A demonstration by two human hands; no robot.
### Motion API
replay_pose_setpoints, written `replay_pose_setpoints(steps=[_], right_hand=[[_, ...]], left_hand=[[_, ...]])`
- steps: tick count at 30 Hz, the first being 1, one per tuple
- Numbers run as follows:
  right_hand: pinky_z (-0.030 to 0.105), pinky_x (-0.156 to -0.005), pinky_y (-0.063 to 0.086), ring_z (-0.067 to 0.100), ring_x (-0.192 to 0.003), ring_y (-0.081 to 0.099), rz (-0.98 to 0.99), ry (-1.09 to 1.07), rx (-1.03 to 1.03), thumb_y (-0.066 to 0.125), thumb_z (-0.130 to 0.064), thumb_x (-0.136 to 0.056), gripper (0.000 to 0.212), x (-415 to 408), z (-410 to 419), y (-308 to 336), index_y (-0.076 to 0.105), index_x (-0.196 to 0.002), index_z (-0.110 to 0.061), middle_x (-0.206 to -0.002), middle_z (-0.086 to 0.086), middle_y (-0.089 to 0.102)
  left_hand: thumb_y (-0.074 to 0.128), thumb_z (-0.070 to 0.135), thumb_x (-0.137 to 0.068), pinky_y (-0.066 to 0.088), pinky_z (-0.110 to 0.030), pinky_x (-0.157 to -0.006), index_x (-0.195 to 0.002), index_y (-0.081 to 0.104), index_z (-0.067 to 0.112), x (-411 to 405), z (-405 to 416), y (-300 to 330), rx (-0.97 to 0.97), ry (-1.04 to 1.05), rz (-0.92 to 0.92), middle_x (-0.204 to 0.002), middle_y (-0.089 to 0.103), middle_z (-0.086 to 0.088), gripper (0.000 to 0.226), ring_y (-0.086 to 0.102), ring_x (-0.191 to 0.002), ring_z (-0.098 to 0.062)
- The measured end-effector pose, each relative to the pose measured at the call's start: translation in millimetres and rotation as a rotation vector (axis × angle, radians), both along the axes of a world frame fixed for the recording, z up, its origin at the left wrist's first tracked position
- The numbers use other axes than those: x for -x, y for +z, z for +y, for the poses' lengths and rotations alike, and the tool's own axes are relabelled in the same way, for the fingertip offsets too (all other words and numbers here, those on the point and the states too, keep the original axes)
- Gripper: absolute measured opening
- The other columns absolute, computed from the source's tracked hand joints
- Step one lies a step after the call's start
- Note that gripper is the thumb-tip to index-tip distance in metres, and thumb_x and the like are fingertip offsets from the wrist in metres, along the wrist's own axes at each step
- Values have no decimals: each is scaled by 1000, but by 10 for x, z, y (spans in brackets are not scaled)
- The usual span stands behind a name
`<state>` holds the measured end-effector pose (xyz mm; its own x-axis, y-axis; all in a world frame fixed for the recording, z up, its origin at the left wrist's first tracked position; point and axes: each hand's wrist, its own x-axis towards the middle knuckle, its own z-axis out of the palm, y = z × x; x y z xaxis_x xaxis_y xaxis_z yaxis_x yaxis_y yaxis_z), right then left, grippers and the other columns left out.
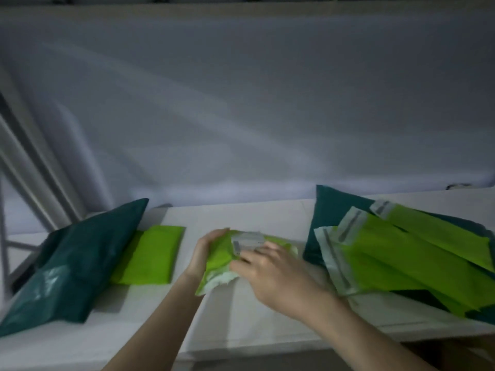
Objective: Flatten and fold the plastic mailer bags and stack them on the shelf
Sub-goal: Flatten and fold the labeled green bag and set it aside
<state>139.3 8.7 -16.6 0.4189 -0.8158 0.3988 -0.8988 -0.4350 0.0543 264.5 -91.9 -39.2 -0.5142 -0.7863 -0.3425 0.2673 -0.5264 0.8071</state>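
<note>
Taking the folded lime bag as the landmark: a dark teal bag leans across its left edge. Just to its right, on the white shelf, the left hand curls round the left edge of a half-folded lime bag. That bag's long axis runs from near-left to far-right, between both hands. The right hand lies on top of it, fingers bent and pressing its sealing strip down; it looks like the nearer hand for finishing the fold. Farther right lies a loose pile of unfolded bags.
</note>
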Motion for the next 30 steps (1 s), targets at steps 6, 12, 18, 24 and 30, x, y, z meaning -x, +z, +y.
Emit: replay_pose_setpoints(steps=[6,12,18,24,30], right_hand=[[34,-72,48,24,-72,63,-60,1,-187,36,-31,-86,27,-352,89,-276,59,-97,-21,-82,-1,66],[35,-102,37,26,-123,49,-280,-112,-520,20,-69,-87,68,-277,65,-281,20,-147,-35,-127,7,60],[32,-100,37,16,-122,52,-732,-209,-776,14,-67,-87,67,-178,-56,-245,-10,-145,-44,-121,-1,65],[35,-109,27,23,-134,25,-372,-398,-424,40,-35,-96,58,-4,-457,-642,20,-147,-14,-146,6,31],[47,-117,11,22,-145,0,-30,-356,-539,34,-64,-89,82,223,-552,-1008,2,-150,-21,-158,6,-1]], left_hand=[[33,9,-97,49,-16,-52,-79,62,6,-239,74,-217,10,-110,-233,-56,67,-3,34,62,-58,-14],[45,2,-94,54,-22,-50,-78,57,8,-478,58,-395,121,-88,-487,-60,65,-6,22,63,-46,-11],[59,30,-87,46,-27,-71,-107,52,9,-572,-136,-497,640,-190,-1275,-103,55,-8,30,60,-88,-25],[23,45,-94,34,-39,-102,-136,39,9,-405,-140,-673,1220,-123,-1261,-138,40,-8,57,39,-125,-28],[-5,76,-72,11,-39,-116,-150,1,22,-382,-160,-961,1411,-490,-1439,-158,-3,5,95,5,-145,-13]])
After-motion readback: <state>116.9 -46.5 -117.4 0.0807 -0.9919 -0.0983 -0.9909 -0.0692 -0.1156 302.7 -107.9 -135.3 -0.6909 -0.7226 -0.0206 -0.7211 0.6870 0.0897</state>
